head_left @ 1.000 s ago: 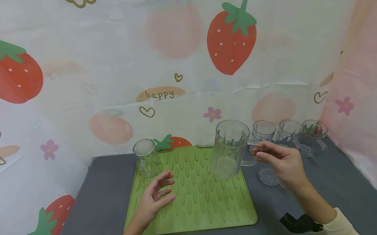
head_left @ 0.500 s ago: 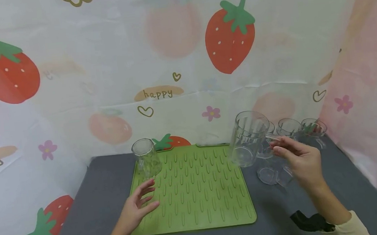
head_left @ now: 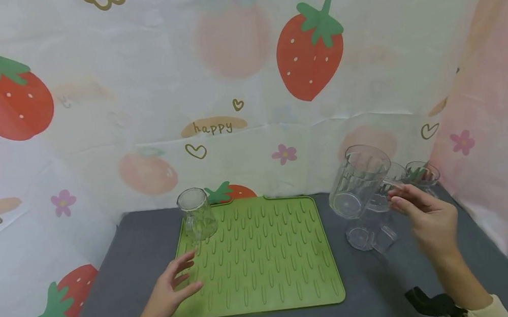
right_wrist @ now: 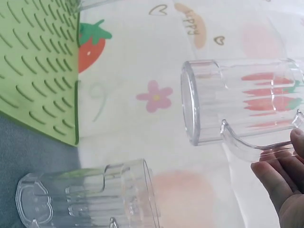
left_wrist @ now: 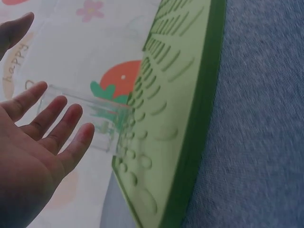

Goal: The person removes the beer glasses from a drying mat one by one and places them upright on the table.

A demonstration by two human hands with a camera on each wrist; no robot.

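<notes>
My right hand [head_left: 435, 225] pinches the handle of a clear mug [head_left: 362, 178], which hangs tilted above the table, right of the green ridged mat [head_left: 264, 259]. In the right wrist view, the thumb and fingers [right_wrist: 278, 175] close on that mug's handle. Another clear mug [head_left: 201, 217] stands upright at the mat's back left corner. My left hand [head_left: 168, 292] hovers over the mat's left edge, fingers spread and holding nothing. From the left wrist, that standing mug [left_wrist: 107, 118] appears beyond the fingertips, apart from them.
Several more clear mugs stand at the right side of the grey table [head_left: 102, 295], including a back right mug [head_left: 422, 175] and a nearer mug [head_left: 360, 239]; the raised mug partly covers some. A strawberry-printed cloth [head_left: 246, 77] hangs behind.
My right hand has carried the mug rightward, from over the mat's right part to in front of the other mugs. My left hand has drawn back left and down, away from the standing mug.
</notes>
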